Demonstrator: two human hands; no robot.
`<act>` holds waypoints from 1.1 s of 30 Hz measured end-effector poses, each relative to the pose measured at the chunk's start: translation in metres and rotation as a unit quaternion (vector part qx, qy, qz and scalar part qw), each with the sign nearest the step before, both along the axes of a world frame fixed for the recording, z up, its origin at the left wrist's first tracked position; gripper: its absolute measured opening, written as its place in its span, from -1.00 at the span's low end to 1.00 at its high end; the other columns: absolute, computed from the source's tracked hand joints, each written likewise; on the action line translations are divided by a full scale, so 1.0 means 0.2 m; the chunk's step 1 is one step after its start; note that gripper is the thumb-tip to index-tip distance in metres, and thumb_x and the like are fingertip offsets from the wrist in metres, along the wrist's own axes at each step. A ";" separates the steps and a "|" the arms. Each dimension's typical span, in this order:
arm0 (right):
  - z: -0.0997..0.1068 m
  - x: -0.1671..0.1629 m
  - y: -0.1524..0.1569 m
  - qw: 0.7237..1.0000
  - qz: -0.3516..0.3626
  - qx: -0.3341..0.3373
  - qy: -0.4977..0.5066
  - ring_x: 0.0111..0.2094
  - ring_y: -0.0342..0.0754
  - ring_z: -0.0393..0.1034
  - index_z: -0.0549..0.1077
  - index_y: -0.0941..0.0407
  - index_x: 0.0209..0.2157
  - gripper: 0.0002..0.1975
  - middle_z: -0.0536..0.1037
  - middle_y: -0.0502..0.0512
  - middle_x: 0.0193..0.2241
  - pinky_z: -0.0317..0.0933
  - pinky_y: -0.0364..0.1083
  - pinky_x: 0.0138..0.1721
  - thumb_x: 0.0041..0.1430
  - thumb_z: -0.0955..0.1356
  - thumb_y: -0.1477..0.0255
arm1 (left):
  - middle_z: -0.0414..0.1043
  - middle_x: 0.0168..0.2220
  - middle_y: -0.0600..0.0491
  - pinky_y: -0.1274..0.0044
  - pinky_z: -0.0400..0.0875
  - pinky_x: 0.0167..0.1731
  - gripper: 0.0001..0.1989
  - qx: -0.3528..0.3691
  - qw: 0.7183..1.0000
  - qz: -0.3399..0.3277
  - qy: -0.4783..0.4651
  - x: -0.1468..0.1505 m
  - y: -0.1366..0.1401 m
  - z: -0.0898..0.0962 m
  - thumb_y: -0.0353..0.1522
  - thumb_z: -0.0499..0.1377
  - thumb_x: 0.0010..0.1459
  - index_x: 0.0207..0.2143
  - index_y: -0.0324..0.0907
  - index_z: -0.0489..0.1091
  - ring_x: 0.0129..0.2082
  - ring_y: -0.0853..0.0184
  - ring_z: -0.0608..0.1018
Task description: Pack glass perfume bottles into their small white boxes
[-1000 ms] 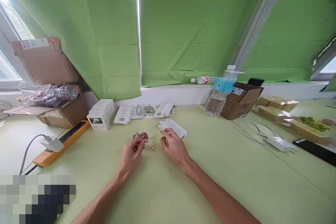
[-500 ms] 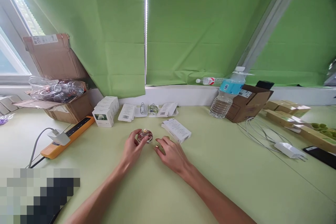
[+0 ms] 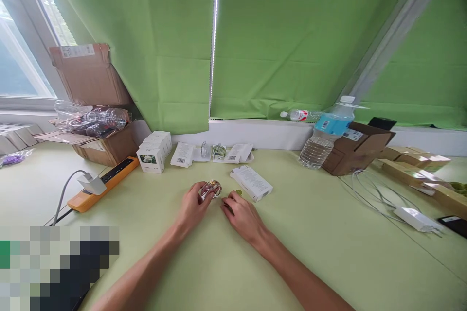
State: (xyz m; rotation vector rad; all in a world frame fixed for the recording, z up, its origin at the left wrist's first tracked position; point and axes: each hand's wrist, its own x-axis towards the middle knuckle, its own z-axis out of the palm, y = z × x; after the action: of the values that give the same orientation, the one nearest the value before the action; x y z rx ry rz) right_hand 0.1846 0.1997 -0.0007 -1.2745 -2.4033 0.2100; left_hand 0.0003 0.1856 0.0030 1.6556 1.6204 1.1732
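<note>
My left hand (image 3: 195, 202) is wrapped around the side of a small round glass bottle (image 3: 212, 188) with a gold neck, which looks like a perfume bottle and stands on the table. To its right my right hand (image 3: 241, 211) is closed, thumb and fingers pressed together. A small item is partly visible at those fingertips, too hidden to name. Just beyond the right knuckles lies a small round green piece (image 3: 239, 193). A white printed carton (image 3: 251, 182) rests behind the right hand.
Small white boxes (image 3: 155, 153), leaflets (image 3: 182, 154), a clear little bottle (image 3: 204, 149) and a green glass ring-shaped piece (image 3: 219, 151) line the back. An orange power strip (image 3: 105, 182) is at left; a large water bottle (image 3: 321, 138), cardboard box (image 3: 352, 148) and cables are at right.
The view has swung slightly left. My right hand's fingers have closed together near the table, and the green piece behind them now shows. My left hand stays on the bottle.
</note>
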 end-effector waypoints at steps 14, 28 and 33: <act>0.02 0.03 0.02 0.987 0.008 -0.003 0.161 -0.32 -0.03 0.46 0.47 0.08 -0.18 -0.83 0.54 0.08 -0.29 0.34 -0.03 -0.21 0.32 0.25 0.40 | 0.44 -0.51 0.10 0.60 0.18 -0.56 -0.62 -0.014 0.999 -0.015 -0.031 0.00 -0.01 0.03 -0.13 0.17 0.09 -0.12 -0.16 0.45 -0.58 0.39 0.36; 0.06 0.03 -0.01 0.962 0.036 0.007 0.272 -0.34 -0.07 0.45 0.47 0.04 -0.12 -0.79 0.53 0.09 -0.24 0.40 -0.05 -0.24 0.31 0.25 0.33 | 0.53 -0.31 0.03 0.58 0.26 -0.50 -0.68 0.023 0.998 -0.054 -0.014 -0.01 -0.01 0.02 -0.17 0.13 0.14 -0.13 -0.14 0.46 -0.52 0.38 0.40; 0.10 0.01 0.02 0.955 0.013 0.016 0.297 -0.30 -0.02 0.45 0.53 0.05 -0.16 -0.76 0.55 0.12 -0.25 0.39 -0.08 -0.36 0.29 0.28 0.28 | 0.53 -0.24 0.00 0.57 0.29 -0.47 -0.68 0.044 0.997 -0.065 -0.016 -0.02 0.00 -0.01 -0.19 0.13 0.15 -0.11 -0.15 0.45 -0.51 0.38 0.41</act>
State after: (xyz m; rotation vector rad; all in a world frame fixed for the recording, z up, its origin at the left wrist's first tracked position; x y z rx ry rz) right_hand 0.1863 0.2038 0.0183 -0.9847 -1.8937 0.4842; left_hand -0.0029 0.1856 0.0019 1.7588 1.4373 1.2144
